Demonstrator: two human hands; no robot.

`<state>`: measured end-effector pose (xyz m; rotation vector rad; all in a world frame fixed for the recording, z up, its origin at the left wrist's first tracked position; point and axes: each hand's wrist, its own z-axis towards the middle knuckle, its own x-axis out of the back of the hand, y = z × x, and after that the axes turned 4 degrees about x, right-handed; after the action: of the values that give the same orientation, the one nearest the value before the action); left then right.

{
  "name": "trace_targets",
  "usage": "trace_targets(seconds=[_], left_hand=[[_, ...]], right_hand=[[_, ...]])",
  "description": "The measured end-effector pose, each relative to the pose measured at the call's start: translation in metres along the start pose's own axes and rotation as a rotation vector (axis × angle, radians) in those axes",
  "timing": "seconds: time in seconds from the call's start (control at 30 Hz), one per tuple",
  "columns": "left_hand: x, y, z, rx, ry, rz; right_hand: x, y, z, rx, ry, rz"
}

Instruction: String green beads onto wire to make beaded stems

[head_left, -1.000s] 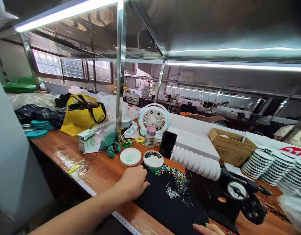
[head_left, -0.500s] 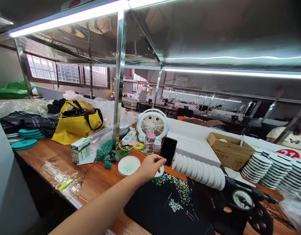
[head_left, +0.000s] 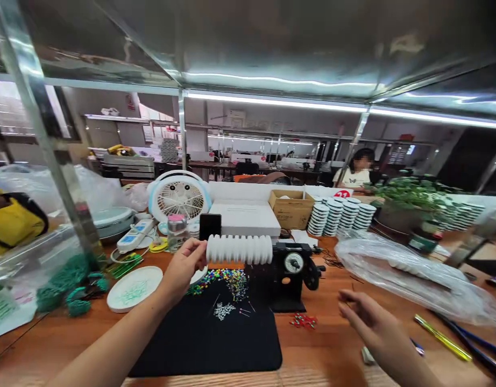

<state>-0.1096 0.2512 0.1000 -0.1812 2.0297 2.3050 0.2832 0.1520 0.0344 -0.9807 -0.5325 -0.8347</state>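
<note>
At the left end of a white ribbed roller (head_left: 239, 250), my left hand (head_left: 185, 263) has its fingertips pinched together. Whatever lies between them is too small to make out. The roller sits level on a black hand-cranked winder (head_left: 292, 274) with a round dial. My right hand (head_left: 373, 322) hovers over the wood to the right of the winder, fingers loosely bent, thumb and forefinger apart. Small red pieces (head_left: 303, 321) lie between it and the winder. On the black mat (head_left: 215, 349) are multicoloured beads (head_left: 234, 280), a pile of small silver pieces (head_left: 224, 310) and a few pins (head_left: 245, 312).
A white dish (head_left: 114, 301) of green strands stands left, by a metal post (head_left: 66, 183). Behind are a fan (head_left: 179, 199), a jar (head_left: 177, 234), a phone (head_left: 210, 227), a cardboard box (head_left: 290, 209) and stacked spools (head_left: 334, 215). Plastic wrap (head_left: 377, 263) lies right; a person (head_left: 356, 169) sits beyond.
The view has swung right. My left hand has come to the roller's left end. My right hand, the red pieces and a potted plant are now in view.
</note>
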Motion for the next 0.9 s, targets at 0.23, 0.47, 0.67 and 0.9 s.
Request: trace_targets(seconds=[0.23,0.47,0.67,0.9], left_hand=[[-0.010,0.013,0.004,0.114,0.080,-0.028],[-0.023,0.016,-0.007,0.144,0.151,-0.087],[-0.030,0.004,-0.009,0.032,0.231,-0.103],[-0.034,-0.017,-0.011,-0.138,0.268,-0.069]], right_hand=[[-0.034,0.028,0.066,0.195,-0.044,-0.395],[-0.038,0.023,0.073,0.236,-0.210,-0.445],[-0.029,0.028,0.047,0.215,-0.304,-0.384],[-0.021,0.038,0.050,0.168,-0.392,-0.206]])
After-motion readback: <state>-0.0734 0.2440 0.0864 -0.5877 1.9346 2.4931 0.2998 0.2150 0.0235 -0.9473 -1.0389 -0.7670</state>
